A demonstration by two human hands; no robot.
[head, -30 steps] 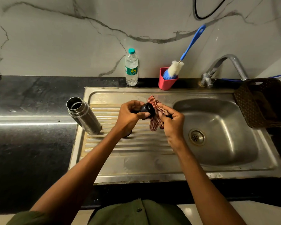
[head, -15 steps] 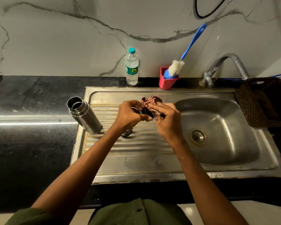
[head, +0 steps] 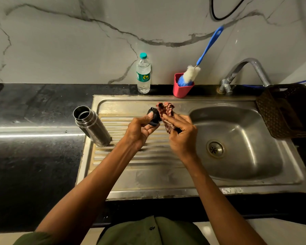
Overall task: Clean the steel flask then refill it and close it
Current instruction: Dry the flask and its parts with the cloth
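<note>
Head view: over the drainboard of the steel sink (head: 166, 184), your left hand (head: 140, 131) grips the black flask cap (head: 153, 114), thumb curled onto its top, fingers cupped beneath. Your right hand (head: 182, 137) pinches a red-checked cloth (head: 166, 112) w/ curled fingers, cloth bunched up & touching the cap's right side. Both hands hang above the sink's ribbed board, not resting on it.

The steel flask (head: 91, 126) stands open-mouthed, no cap, on the sink's left edge, just beside the dark surface (head: 34, 156), left of your left hand & apart from it. It looks tilted in this wide lens; can't tell if it truly leans.

Behind the sink, against the marble wall: a plastic water bottle (head: 143, 75) w/ teal cap, upright, behind the drainboard; right of it a red cup (head: 181, 87) holding a blue-handled bottle brush (head: 200, 62), handle leaning up & right. The tap (head: 244, 69) arcs over the basin's back right corner. A dark woven basket (head: 286, 110) sits at the sink's right edge. The drain (head: 215, 149) sits mid-basin, right of your right hand.
</note>
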